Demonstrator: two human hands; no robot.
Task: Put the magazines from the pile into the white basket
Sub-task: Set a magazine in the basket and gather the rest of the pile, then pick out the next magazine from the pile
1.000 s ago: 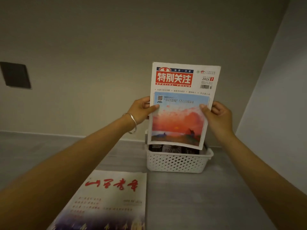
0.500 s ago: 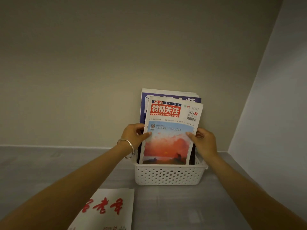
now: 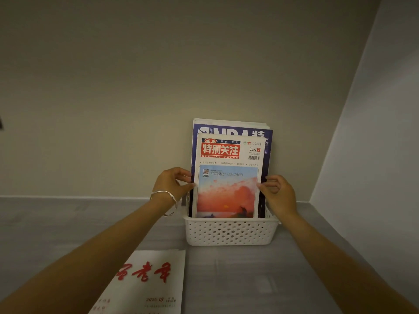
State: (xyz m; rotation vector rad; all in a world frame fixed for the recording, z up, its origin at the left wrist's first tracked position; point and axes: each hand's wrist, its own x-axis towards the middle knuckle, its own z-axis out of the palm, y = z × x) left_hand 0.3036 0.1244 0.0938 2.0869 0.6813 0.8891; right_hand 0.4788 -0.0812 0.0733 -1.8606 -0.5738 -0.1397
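The grey desk (image 3: 68,234) carried a white perforated basket (image 3: 231,232) near its back right corner. A sunset-cover magazine (image 3: 226,177) stood upright inside, before a blue NBA magazine (image 3: 268,137). 1 red-lettered magazine (image 3: 147,282) lay at the front edge. Left hand (image 3: 170,184) and right hand (image 3: 277,191) flanked the sunset cover, fingers loosened, seemingly just touching its edges.

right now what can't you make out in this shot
- Head view: the lower part of the sunset magazine, hidden by the white basket wall.
- The blue magazine cover, mostly hidden by the sunset one.
- The pile magazine, cut off by the bottom edge.
- Small cover print: too small.
- Left hand and right hand: touching or just released, unclear.
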